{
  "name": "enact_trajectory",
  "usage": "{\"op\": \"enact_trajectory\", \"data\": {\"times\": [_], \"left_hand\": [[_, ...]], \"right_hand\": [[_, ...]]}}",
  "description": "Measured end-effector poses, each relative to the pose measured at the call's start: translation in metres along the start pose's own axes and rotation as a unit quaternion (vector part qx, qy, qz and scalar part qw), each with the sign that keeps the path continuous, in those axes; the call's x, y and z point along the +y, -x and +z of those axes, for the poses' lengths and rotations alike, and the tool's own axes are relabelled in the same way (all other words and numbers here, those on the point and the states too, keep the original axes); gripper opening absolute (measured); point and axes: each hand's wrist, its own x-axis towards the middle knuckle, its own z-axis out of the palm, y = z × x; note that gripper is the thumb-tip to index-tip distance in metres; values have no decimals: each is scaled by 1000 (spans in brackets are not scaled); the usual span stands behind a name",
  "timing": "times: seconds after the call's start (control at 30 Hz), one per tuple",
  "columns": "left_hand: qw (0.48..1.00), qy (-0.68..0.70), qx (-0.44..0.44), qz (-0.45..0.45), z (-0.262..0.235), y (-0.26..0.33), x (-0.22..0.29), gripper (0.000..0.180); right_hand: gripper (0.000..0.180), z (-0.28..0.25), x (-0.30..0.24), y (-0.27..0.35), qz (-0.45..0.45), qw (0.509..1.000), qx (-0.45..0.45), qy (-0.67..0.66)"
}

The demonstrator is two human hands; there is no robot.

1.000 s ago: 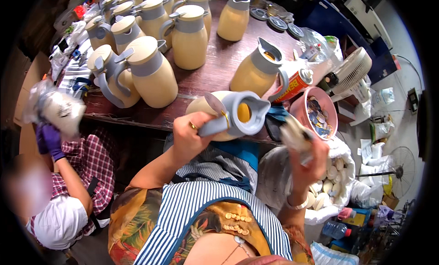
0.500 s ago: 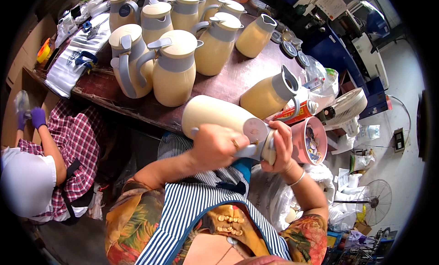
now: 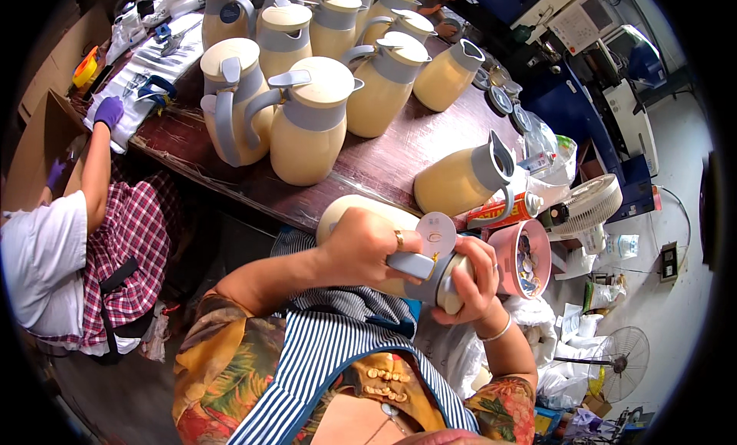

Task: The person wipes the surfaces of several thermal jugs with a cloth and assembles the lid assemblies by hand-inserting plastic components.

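A cream vacuum jug (image 3: 338, 209) with a grey collar lies tilted on its side in front of me, at the table's near edge. My left hand (image 3: 361, 249) is closed at its grey handle (image 3: 411, 265), hiding most of it. The left index finger, with a ring, reaches the edge of a round pale tag (image 3: 437, 234). A small yellow cord shows below this tag. My right hand (image 3: 470, 284) is wrapped around the jug's lid end (image 3: 448, 295), thumb toward me. Another cream jug (image 3: 453, 185), lidless, leans just beyond.
Several lidded jugs (image 3: 311, 138) crowd the dark red table (image 3: 230, 172). To the right are a pink bucket (image 3: 505, 249) of small parts, a red can (image 3: 499, 209) and a white fan (image 3: 587, 205). A co-worker's purple-gloved hand (image 3: 109, 111) touches plastic bags at the left.
The view has shifted, so the table items sit lower and farther right. The tag has swung up to face me more. The co-worker's gloved hand has reached from the box onto the bags.
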Motion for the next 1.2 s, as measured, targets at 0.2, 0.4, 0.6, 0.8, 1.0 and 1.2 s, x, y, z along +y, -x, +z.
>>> {"op": "enact_trajectory", "data": {"times": [0.2, 0.4, 0.6, 0.8, 1.0, 1.2], "left_hand": [[976, -194, 99, -32, 52, 16, 15, 24], [999, 30, -16, -35, -10, -12, -4, 27], [974, -187, 123, -25, 53, 0, -6, 22], [966, 189, -138, -109, -49, -10, -29, 29], [996, 20, 70, -48, -18, 13, 1, 34], [973, -76, 203, -75, 21, 34, -26, 27]], "right_hand": [[67, 31, -6, -10, 386, 905, 169, -57], [60, -20, 6, -22, -15, 996, -74, 49], [66, 34, 25, -30, 374, 920, 114, -30], [51, -16, -6, -43, -129, 970, -194, 69], [53, -7, -13, -60, 70, 991, -109, 31], [67, 19, 6, -77, 191, 979, -42, 66]]}}
